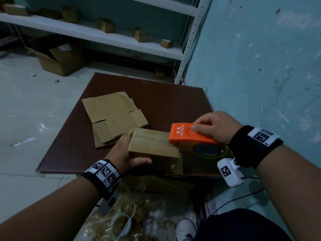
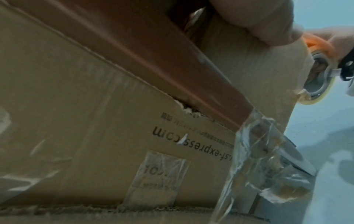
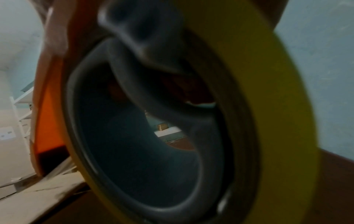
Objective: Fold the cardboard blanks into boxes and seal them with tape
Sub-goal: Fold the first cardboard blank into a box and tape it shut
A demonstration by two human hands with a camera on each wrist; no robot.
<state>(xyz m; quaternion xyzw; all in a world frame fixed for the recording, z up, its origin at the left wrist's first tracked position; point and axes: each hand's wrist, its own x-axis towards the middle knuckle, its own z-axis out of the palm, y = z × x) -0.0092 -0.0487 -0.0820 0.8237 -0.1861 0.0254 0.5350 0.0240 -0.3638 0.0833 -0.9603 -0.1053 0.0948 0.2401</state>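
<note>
A small folded cardboard box (image 1: 152, 146) rests at the near edge of the dark brown board (image 1: 165, 94). My left hand (image 1: 128, 153) grips its left end, thumb along the near side. My right hand (image 1: 213, 126) holds the orange tape dispenser (image 1: 189, 134), its front edge against the box's right end at the top seam. The yellowish tape roll (image 3: 283, 106) fills the right wrist view. In the left wrist view the dispenser (image 2: 318, 44) shows at the upper right. Flat cardboard blanks (image 1: 112, 115) lie stacked on the board beyond the box.
A teal wall (image 1: 260, 58) runs close on the right. White shelves (image 1: 104, 35) with small boxes stand at the back, and an open carton (image 1: 59, 58) on the floor. A large printed carton (image 2: 95, 121) sits under the board; plastic wrap (image 1: 132, 214) lies by my feet.
</note>
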